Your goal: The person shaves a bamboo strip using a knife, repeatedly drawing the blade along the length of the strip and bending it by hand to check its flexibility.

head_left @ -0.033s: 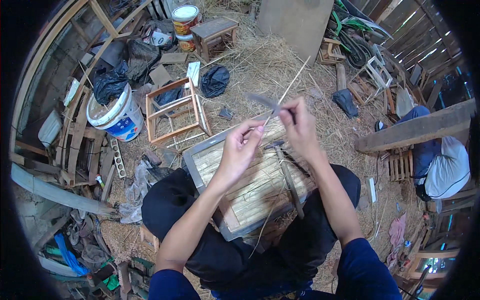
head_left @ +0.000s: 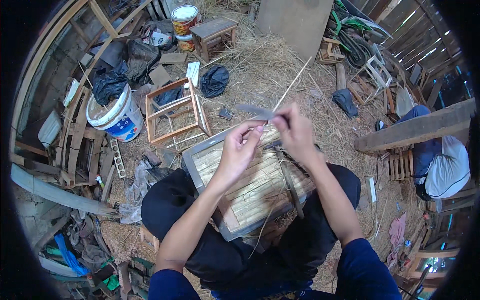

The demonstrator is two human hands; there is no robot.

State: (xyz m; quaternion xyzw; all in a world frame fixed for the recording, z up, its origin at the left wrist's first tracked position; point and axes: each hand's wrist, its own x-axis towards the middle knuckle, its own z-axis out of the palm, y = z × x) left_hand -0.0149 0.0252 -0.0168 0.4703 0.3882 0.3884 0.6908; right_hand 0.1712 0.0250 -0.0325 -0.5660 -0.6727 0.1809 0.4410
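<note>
My left hand [head_left: 240, 150] is closed in a pinch on a thin pale strip [head_left: 292, 87], which looks like split bamboo and slants up and away to the right. My right hand [head_left: 295, 132] grips a knife, its blade [head_left: 251, 109] blurred by motion and lying across the strip just beyond my left fingertips. The knife's handle is hidden in my fist. Across my lap, below both hands, rests a grey-framed panel [head_left: 235, 192] of pale slats. A dark narrow bar [head_left: 291, 187] lies on its right part, with loose thin strands about it.
A small wooden frame [head_left: 173, 136] stands ahead on the left, near a white bucket [head_left: 120, 125]. Farther off are a wooden stool [head_left: 215, 29] and stacked tins [head_left: 185, 20]. A thick beam [head_left: 415, 127] juts in from the right, with a person [head_left: 435, 165] behind it. Straw covers the floor.
My right hand and the knife have shifted slightly left and down along the strip, and the blade lies flatter. My left hand stays in place.
</note>
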